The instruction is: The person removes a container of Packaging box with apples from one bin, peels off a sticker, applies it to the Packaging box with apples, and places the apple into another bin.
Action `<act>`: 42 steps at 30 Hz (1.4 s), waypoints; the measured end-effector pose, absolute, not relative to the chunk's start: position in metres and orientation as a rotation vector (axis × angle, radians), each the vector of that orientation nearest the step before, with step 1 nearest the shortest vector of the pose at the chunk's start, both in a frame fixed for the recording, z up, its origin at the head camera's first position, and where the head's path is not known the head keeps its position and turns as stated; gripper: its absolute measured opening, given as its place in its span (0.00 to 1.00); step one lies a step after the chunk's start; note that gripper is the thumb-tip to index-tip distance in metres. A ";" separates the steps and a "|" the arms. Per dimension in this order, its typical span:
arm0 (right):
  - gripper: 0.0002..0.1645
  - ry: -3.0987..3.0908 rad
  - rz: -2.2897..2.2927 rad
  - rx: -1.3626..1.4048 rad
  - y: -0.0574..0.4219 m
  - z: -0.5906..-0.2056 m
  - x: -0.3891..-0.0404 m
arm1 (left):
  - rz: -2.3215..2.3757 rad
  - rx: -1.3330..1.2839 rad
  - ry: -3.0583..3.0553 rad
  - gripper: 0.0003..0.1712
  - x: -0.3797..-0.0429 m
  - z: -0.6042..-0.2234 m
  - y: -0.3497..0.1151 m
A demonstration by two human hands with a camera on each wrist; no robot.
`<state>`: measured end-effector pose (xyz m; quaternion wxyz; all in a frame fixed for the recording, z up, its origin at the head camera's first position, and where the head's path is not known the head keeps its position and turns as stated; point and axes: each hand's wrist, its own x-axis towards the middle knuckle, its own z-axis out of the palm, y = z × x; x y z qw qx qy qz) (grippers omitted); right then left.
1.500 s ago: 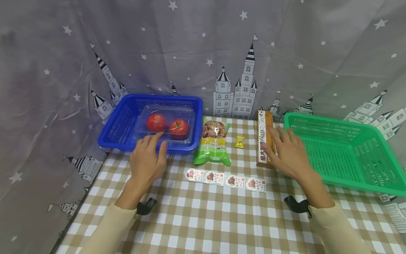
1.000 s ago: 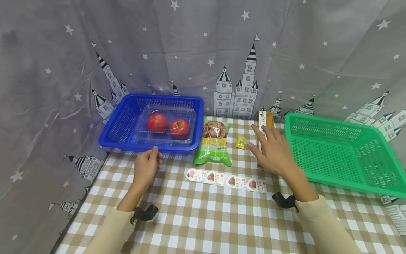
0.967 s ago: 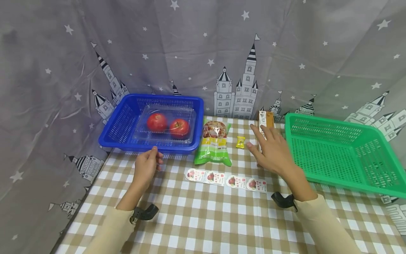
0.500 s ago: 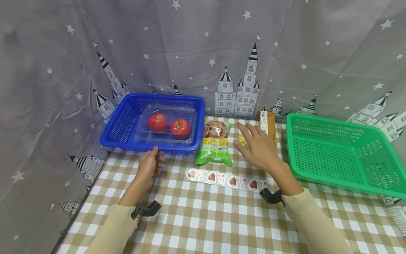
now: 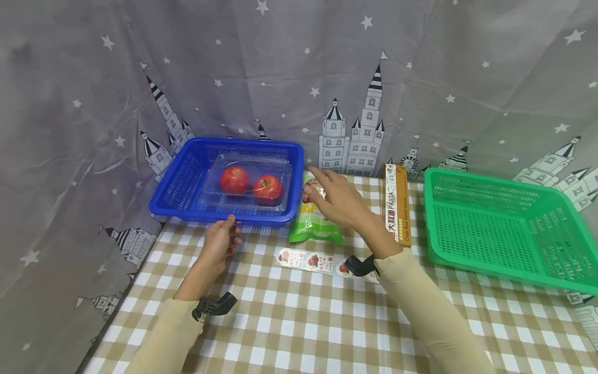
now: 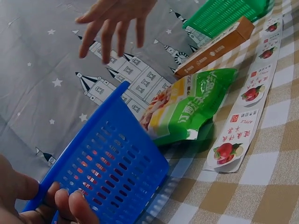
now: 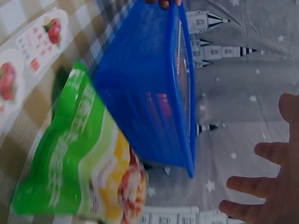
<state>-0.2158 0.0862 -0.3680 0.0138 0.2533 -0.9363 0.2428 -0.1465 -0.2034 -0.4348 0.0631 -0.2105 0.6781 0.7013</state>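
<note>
The worktop (image 5: 289, 332) has a brown-and-white checked surface. At its far left sits the blue basket (image 5: 266, 220), with the green bag (image 5: 315, 231) just beside it. A row of labels (image 5: 299, 259) lies nearer the front. Further right lie the box (image 5: 397, 208) and, near it, the green basket (image 5: 486, 228).

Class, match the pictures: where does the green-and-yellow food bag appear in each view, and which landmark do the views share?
Head: food bag just right of centre, partly hidden by the right hand.
Left wrist: food bag right of centre, beyond the blue basket.
Right wrist: food bag at lower left.
Shared landmark: the blue basket, beside it each time.
</note>
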 end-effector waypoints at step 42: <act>0.42 -2.945 1.771 0.273 -0.049 -0.388 -0.267 | 2.116 -0.584 2.005 0.20 -0.147 -0.439 -0.211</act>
